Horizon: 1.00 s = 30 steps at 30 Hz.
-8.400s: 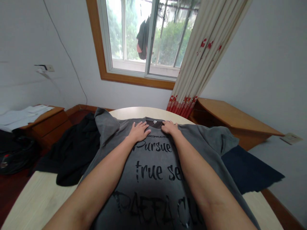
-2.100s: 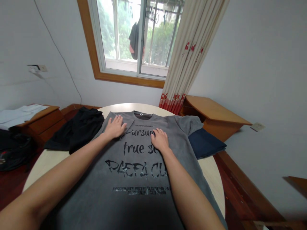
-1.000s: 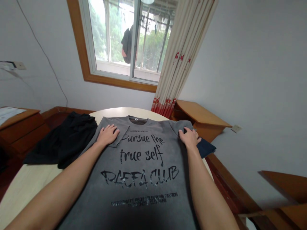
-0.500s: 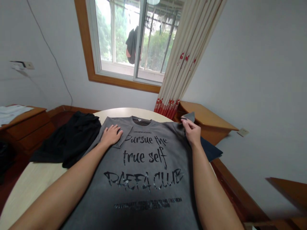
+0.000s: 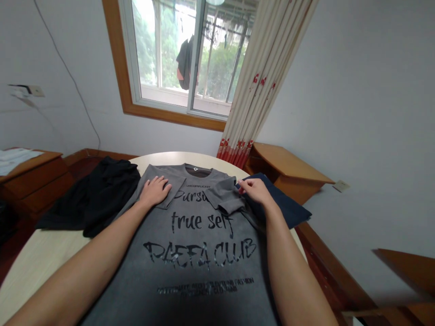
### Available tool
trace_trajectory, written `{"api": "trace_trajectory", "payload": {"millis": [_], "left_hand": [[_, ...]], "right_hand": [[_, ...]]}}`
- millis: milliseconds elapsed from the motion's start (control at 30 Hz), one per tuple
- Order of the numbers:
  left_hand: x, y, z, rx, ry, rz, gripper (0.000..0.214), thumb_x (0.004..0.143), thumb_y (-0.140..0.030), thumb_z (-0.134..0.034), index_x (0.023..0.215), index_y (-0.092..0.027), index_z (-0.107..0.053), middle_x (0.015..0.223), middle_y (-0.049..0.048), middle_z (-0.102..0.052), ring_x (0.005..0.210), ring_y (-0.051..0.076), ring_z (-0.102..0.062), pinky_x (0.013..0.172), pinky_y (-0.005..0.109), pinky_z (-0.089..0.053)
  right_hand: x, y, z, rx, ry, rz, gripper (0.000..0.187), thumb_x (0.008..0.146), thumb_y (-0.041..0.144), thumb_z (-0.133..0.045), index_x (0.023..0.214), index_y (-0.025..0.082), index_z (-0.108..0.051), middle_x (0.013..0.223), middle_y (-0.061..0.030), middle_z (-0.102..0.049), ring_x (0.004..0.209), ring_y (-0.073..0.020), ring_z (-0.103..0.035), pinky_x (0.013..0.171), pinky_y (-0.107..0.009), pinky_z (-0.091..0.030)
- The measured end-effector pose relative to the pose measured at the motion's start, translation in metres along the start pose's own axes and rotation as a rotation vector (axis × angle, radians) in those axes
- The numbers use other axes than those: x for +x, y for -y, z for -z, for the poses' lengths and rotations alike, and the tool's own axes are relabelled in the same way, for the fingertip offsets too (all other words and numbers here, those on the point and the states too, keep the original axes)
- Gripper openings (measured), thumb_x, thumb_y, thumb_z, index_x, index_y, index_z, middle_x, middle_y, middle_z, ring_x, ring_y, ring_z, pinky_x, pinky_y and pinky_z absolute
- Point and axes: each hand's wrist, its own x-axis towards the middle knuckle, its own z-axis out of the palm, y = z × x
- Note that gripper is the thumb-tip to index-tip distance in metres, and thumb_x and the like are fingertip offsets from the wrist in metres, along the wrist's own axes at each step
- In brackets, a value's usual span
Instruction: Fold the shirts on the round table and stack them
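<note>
A dark grey T-shirt with black lettering lies face up on the round table, its neckline at the far side. My left hand rests flat with fingers spread on the left sleeve, which is folded inward over the chest. At the right shoulder, my right hand has its fingers pinched together at the edge of the right sleeve. That sleeve is turned in over the shirt front and covers part of the printed words.
Black clothing is heaped on the left of the pale table. Navy folded cloth lies at the right edge. A wooden desk and a curtain stand behind, and a wooden cabinet stands left.
My right hand has brought the right sleeve inward, to the left, folding it over the shirt's chest. The navy cloth shows more now. My left hand stays on the left sleeve.
</note>
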Motion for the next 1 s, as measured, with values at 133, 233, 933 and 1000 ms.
{"api": "trace_trajectory", "payload": {"millis": [133,233,933,1000], "left_hand": [[-0.008,-0.022,0.008,-0.086,-0.084,-0.077,0.049,0.097,-0.043,-0.035,0.128,-0.02,-0.066,0.147,0.0084,-0.055,0.138,0.027,-0.046,0.117,0.049,-0.031],[-0.008,-0.067,0.014,-0.192,-0.116,-0.234,0.047,0.097,-0.042,-0.037,0.122,-0.018,-0.069,0.137,0.008,-0.064,0.129,0.024,-0.055,0.113,0.038,-0.038],[0.133,-0.258,-0.011,-0.565,0.1,-0.12,0.023,0.081,-0.029,-0.066,0.086,-0.009,-0.077,0.102,0.019,-0.075,0.106,0.031,-0.067,0.09,0.035,-0.051],[0.143,-0.252,-0.008,-0.71,0.081,-0.038,0.026,0.084,-0.03,-0.062,0.09,-0.009,-0.075,0.099,0.018,-0.075,0.099,0.029,-0.068,0.082,0.034,-0.053]], "right_hand": [[0.0,-0.001,-0.007,-0.267,0.147,-0.087,0.018,0.08,0.033,-0.067,0.083,0.017,-0.075,0.084,-0.006,-0.076,0.078,-0.0196,-0.069,0.07,-0.026,-0.049],[-0.001,-0.002,-0.009,-0.362,0.215,-0.126,0.032,0.07,0.016,-0.072,0.101,0.02,-0.075,0.105,-0.0064,-0.076,0.095,-0.0214,-0.07,0.079,-0.026,-0.051],[-0.011,0.002,-0.01,-0.385,0.27,-0.176,0.028,0.074,0.019,-0.069,0.102,0.02,-0.073,0.111,-0.0127,-0.074,0.105,-0.0293,-0.069,0.082,-0.031,-0.051],[-0.012,0.006,0.001,-0.395,0.155,-0.224,0.026,0.077,0.02,-0.066,0.102,0.018,-0.072,0.109,-0.0145,-0.074,0.102,-0.0302,-0.069,0.079,-0.032,-0.051]]}}
